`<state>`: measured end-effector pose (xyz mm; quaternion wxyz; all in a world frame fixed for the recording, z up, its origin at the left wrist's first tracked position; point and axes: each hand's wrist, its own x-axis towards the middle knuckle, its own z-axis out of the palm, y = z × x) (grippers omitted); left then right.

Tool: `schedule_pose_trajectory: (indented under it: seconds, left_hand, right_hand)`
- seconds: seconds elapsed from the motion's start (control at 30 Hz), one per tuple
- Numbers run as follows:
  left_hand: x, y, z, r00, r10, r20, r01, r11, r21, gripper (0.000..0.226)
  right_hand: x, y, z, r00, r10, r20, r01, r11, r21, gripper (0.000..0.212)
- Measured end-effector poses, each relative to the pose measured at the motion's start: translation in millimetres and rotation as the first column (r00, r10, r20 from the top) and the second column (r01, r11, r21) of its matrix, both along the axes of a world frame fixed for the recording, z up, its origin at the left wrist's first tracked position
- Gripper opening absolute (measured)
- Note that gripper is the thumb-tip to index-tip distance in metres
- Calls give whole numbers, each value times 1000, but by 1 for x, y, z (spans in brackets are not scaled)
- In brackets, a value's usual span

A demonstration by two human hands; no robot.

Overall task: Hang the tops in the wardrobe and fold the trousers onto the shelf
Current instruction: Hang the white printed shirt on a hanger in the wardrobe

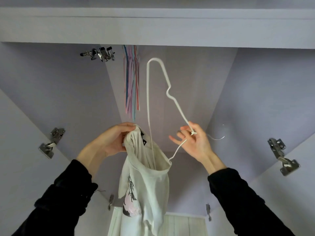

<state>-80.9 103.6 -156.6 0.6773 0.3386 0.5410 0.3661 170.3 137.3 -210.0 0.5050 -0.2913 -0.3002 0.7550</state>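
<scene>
1. A white printed top (144,189) is hanging in front of an open lilac wardrobe (255,82), its neck opening held up between the person's two raised hands, with one arm of a white wire hanger (163,79) running down inside the collar.
2. The left hand (115,138) is pinching the bunched collar edge at its top, fingers curled round the soft, creased cotton.
3. The right hand (192,143) is gripping the hanger at its twisted neck between thumb and forefinger, the other fingers spreading loosely; the thin hook is curving out beside the wrist.
4. Black sleeves (64,198) are covering both forearms.
5. Inside the wardrobe, a bundle of slim coloured hangers (132,79) is hanging next to metal clip hangers (100,54).
6. Steel hinges (281,155) are showing on the smooth matte door panels on either side.
</scene>
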Motion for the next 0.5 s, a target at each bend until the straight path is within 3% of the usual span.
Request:
schedule_pose_trajectory:
  seconds: [0.07,0.13,0.2,0.3,0.4,0.5]
  left_hand:
    - [-7,3,4,999,27,19,-27,1000,11,39]
    - [-13,2,9,999,31,21,-32,999,20,33]
    - [-14,1,10,998,45,40,-46,999,16,20]
    - [-16,0,6,996,74,54,-73,997,-9,24]
    - [-16,-2,6,991,37,132,-36,999,-10,22]
    - [-12,-1,13,963,-3,269,4,1000,-4,30]
  right_hand:
    - [2,-4,-15,983,134,128,-140,990,36,38]
    - [4,-9,-19,936,195,294,-224,972,68,30]
    - [5,-10,-14,885,212,415,-257,965,55,22]
    - [8,-7,-9,837,181,516,-255,964,74,26]
    - [7,-7,-11,885,146,443,-200,977,79,25]
    - [0,-6,-5,984,148,98,-152,988,38,20]
